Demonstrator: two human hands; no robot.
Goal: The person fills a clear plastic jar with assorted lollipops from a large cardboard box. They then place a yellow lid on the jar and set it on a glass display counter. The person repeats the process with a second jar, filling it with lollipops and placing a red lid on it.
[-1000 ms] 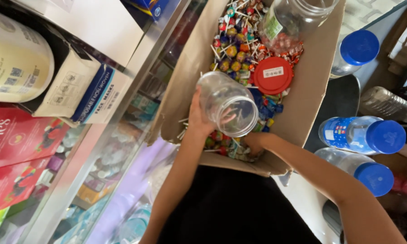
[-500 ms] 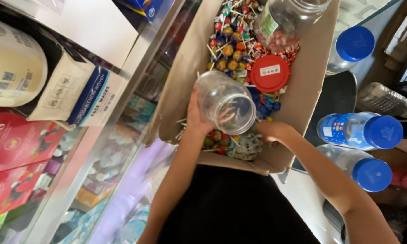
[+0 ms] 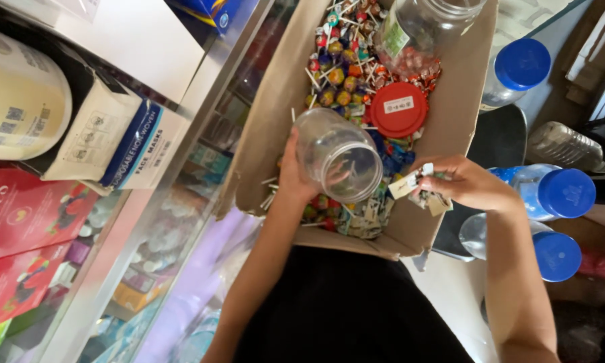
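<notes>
cardboard box (image 3: 275, 114) of sweets sits against a glass display case (image 3: 181, 222), and a person works over it with both hands. left hand (image 3: 294, 176) grips an empty clear jar (image 3: 339, 156) around its side, at the near end of the box, tipped so its open mouth faces the other hand, seemingly to make dropping things in easier. right hand (image 3: 465, 183) is clenched on a small bunch of wrapped candies (image 3: 420, 189), lifted just above the box's near right corner and close beside the jar mouth, not yet over it.

deeper in the box, beyond the jar, lies a heap of lollipops (image 3: 339, 67) with sticks pointing every way; a red lid (image 3: 398, 109) rests flat on them, likely set aside to free the jar. a second clear jar (image 3: 420, 30), partly filled, lies tilted at the far end of the box.

right of the box, blue-capped bottles (image 3: 551, 195) lie on their sides, well apart from the sweets. left of it, beyond the case, white cartons (image 3: 94, 144) and red boxes (image 3: 20, 222) fill a shelf.
</notes>
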